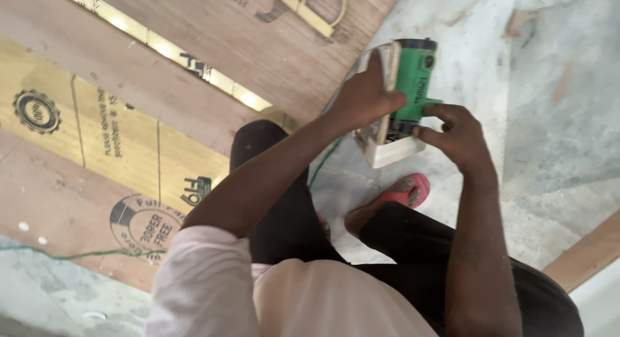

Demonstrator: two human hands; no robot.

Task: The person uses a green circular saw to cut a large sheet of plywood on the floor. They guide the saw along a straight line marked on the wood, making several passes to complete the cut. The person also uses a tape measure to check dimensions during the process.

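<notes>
My left hand (367, 95) grips a small pale wooden frame piece (387, 150), fingers wrapped over its upright edge. My right hand (452, 133) holds a green power tool (413, 79) against that wood, fingers at its lower body. A green cord (323, 163) trails down from the tool. I crouch over a grey concrete floor (549, 117), one foot in a pink sandal (403, 192) below the work.
Large brown plywood sheets (116, 117) with yellow printed bands and round stamps lie to the left and at the top. A wooden strip (584, 253) runs along the lower right. A thin green wire (77, 253) crosses the lower left.
</notes>
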